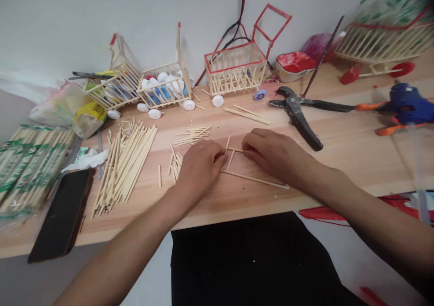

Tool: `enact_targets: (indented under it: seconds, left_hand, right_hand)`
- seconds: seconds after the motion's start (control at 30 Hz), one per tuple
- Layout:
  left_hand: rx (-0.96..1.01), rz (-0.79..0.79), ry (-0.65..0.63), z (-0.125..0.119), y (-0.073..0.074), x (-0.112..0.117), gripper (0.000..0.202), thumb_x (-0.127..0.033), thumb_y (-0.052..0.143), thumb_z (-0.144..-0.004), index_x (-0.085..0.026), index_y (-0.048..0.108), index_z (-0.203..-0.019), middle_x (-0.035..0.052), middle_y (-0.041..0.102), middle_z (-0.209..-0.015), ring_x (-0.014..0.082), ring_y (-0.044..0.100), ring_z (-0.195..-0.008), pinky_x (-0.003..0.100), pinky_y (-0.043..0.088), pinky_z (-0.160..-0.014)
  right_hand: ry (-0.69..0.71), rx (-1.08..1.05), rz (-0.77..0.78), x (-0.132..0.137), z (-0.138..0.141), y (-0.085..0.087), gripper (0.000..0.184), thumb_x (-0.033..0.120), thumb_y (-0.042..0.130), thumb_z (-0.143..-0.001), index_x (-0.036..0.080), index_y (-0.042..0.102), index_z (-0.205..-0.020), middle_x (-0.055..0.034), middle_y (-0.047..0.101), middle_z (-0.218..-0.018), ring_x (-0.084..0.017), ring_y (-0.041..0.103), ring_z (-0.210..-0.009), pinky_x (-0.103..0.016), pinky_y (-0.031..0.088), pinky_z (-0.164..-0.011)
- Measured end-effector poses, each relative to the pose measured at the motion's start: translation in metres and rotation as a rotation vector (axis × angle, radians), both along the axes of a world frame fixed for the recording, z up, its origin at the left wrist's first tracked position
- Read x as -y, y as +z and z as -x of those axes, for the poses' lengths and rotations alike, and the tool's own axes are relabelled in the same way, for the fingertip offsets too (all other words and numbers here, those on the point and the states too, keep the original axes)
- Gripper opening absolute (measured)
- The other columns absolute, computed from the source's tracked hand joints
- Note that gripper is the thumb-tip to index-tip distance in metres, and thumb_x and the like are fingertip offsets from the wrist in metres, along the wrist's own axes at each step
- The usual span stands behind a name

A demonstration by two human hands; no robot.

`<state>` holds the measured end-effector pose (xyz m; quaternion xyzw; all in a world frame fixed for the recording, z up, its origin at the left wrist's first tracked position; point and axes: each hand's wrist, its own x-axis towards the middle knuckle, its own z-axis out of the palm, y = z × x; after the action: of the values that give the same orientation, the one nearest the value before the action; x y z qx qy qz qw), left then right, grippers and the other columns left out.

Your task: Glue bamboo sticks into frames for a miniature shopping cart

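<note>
Both of my hands rest over a small frame of thin wooden sticks (257, 179) lying on the table. My left hand (205, 163) is closed, its thumb and fingers pinching the frame's left end near a short upright stick (228, 144). At the upper side, my right hand (267, 154) is closed on the frame's upper stick, with its fingertips partly hidden. A short crosspiece (231, 160) shows between the hands. One long stick runs along the near side and pokes out below my right hand. Short cut sticks (176, 163) lie beside my left hand.
Long sticks (130, 161) and a phone (63, 213) lie left, near packaged chopsticks (34, 166). Small stick carts (233, 68) line the wall. Black cutters (296, 116), a bowl of red paint (294, 64) and a blue glue gun (408, 100) are at right.
</note>
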<state>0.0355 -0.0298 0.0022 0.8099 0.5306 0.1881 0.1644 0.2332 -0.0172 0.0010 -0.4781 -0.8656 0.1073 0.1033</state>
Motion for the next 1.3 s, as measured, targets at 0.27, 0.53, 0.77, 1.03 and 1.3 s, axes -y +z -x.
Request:
enact_targets:
  seconds: [0.27, 0.53, 0.77, 1.03, 1.3]
  left_hand:
    - [0.035, 0.009, 0.011, 0.001, 0.0, 0.0, 0.008, -0.018, 0.063, -0.083, -0.018, 0.071, -0.08, 0.0032, 0.071, -0.081, 0.0196, 0.06, -0.08, 0.034, 0.044, -0.075]
    - [0.109, -0.008, 0.061, 0.007, 0.003, -0.002, 0.012, -0.017, 0.062, -0.082, -0.02, 0.072, -0.086, 0.0028, 0.07, -0.08, 0.0193, 0.059, -0.081, 0.034, 0.045, -0.077]
    - [0.093, 0.018, 0.027, 0.006, 0.002, -0.001, 0.009, -0.016, 0.063, -0.08, -0.019, 0.072, -0.082, 0.0036, 0.069, -0.082, 0.0206, 0.058, -0.086, 0.036, 0.044, -0.082]
    - [0.161, 0.096, 0.047, 0.005, 0.008, -0.002, 0.012, -0.016, 0.065, -0.078, -0.021, 0.075, -0.081, 0.0024, 0.072, -0.08, 0.0199, 0.06, -0.083, 0.038, 0.044, -0.083]
    - [0.277, 0.131, 0.154, 0.006, 0.011, -0.003, 0.014, -0.019, 0.066, -0.077, -0.021, 0.077, -0.086, 0.0015, 0.072, -0.078, 0.0179, 0.062, -0.077, 0.032, 0.047, -0.073]
  right_hand:
    - [-0.011, -0.036, -0.003, 0.001, -0.001, -0.001, 0.013, 0.016, 0.048, -0.09, 0.017, 0.057, -0.081, -0.0074, 0.061, -0.085, -0.021, 0.058, -0.083, -0.031, 0.041, -0.07]
    - [-0.007, -0.054, -0.049, 0.002, -0.002, -0.004, 0.015, 0.019, 0.047, -0.092, 0.017, 0.059, -0.084, -0.0085, 0.063, -0.087, -0.022, 0.059, -0.085, -0.033, 0.042, -0.073]
    - [-0.012, -0.01, -0.074, 0.002, -0.002, -0.004, 0.013, 0.019, 0.05, -0.091, 0.017, 0.06, -0.084, -0.0083, 0.064, -0.087, -0.023, 0.059, -0.085, -0.033, 0.042, -0.073]
    - [-0.019, -0.034, -0.11, 0.003, -0.003, -0.007, 0.011, 0.02, 0.05, -0.091, 0.018, 0.059, -0.084, -0.0077, 0.063, -0.087, -0.023, 0.058, -0.085, -0.033, 0.042, -0.073]
    - [-0.031, -0.127, -0.134, 0.001, -0.003, -0.006, 0.011, 0.017, 0.048, -0.09, 0.019, 0.057, -0.085, -0.0082, 0.063, -0.088, -0.022, 0.057, -0.085, -0.034, 0.042, -0.074]
